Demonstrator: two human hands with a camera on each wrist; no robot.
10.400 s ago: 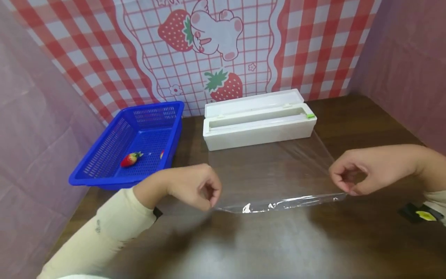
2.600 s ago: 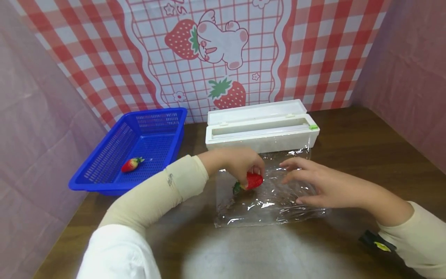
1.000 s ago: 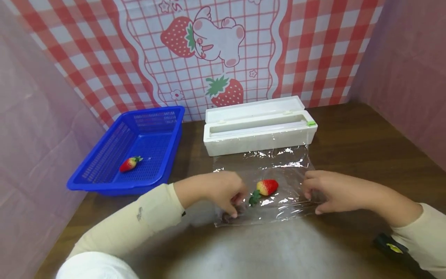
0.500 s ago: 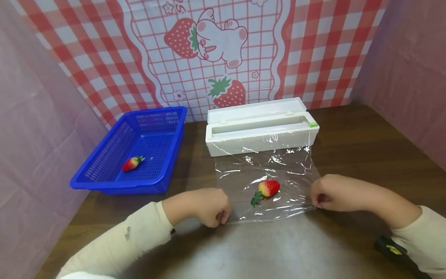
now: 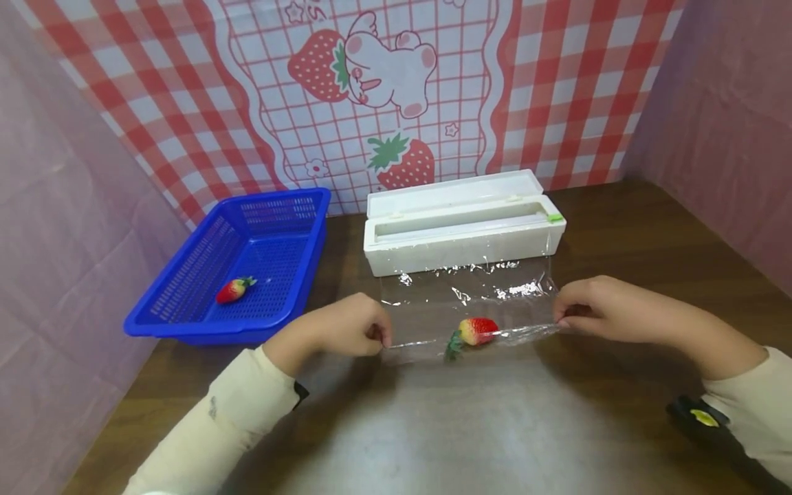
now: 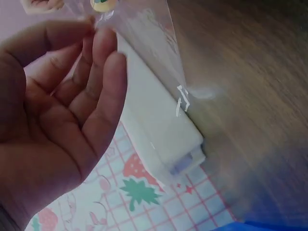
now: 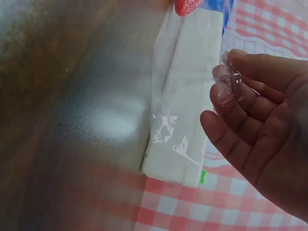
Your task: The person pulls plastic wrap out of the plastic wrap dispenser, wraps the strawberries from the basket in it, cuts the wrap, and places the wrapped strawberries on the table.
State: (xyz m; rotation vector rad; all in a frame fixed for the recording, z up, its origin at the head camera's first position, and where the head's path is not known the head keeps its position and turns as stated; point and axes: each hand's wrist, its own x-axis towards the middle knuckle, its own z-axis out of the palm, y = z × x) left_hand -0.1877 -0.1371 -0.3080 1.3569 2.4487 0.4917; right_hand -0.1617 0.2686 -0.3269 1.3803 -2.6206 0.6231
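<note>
A sheet of clear cling film (image 5: 411, 313) runs forward from a long white dispenser box (image 5: 464, 251) whose lid stands up. My left hand (image 5: 346, 324) pinches the sheet's near left corner between thumb and fingers. At the opposite corner, my right hand (image 5: 619, 309) pinches the film, which bunches at the fingertips (image 7: 222, 72) in the right wrist view. The front edge is raised and stretched between both hands. A red and yellow strawberry (image 5: 478, 331) with green leaves lies on the film, its middle crossed by that edge in the head view.
To the left stands a blue plastic basket (image 5: 314, 254) with another strawberry (image 5: 232, 291) inside. The dark wooden table (image 5: 433, 426) meets a checked cloth backdrop (image 5: 569, 103) behind the box. Pink cloth walls (image 5: 718, 172) close off both sides.
The left hand set the strawberry down on the film and let go. Both hands then took the film's near corners and lifted the front edge up and back toward the box.
</note>
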